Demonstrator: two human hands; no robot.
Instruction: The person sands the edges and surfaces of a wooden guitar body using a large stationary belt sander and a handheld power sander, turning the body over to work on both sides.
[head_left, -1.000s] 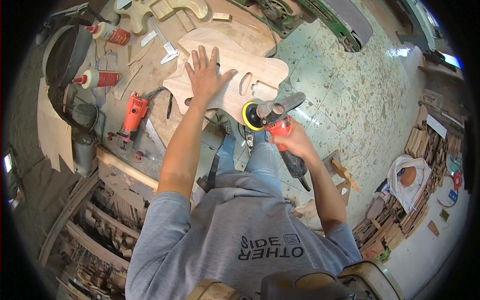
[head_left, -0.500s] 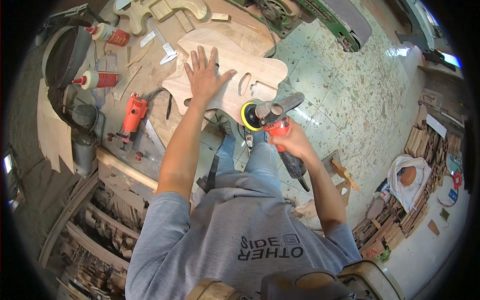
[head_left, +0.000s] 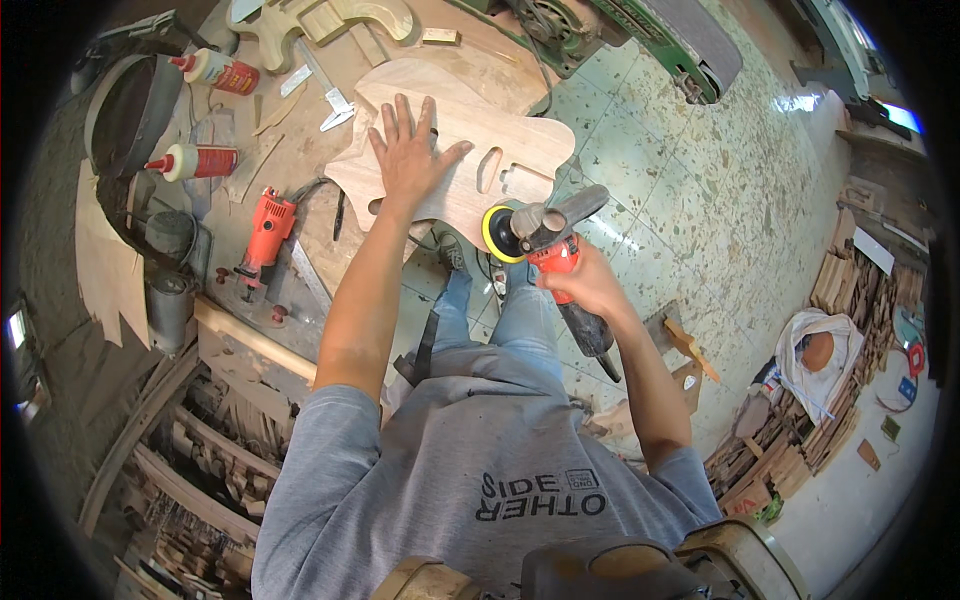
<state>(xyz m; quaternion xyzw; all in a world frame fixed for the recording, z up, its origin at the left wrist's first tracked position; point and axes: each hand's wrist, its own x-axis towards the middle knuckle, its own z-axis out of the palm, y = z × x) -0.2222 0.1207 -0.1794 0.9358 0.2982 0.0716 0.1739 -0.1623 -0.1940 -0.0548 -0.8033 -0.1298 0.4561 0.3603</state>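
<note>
A pale wooden guitar body [head_left: 470,200] with cut-out slots lies at the workbench's edge. My left hand [head_left: 410,160] presses flat on its upper surface, fingers spread. My right hand [head_left: 590,280] grips a red and black rotary sander [head_left: 550,230], its yellow-rimmed round pad beside the body's lower right edge; whether they touch I cannot tell. Left of the body rests a red trim router [head_left: 268,230], with a thin dark pencil-like item [head_left: 339,215] between them. A metal caliper [head_left: 335,110] lies above my hand.
Glue bottles [head_left: 195,160], a shaped wooden piece [head_left: 280,40] and scraps share the bench [head_left: 300,150]. A green machine [head_left: 640,40] stands at the top. Below is a tiled floor [head_left: 680,200] scattered with debris; wood stacks [head_left: 840,290] and a white sack [head_left: 815,360] sit at right.
</note>
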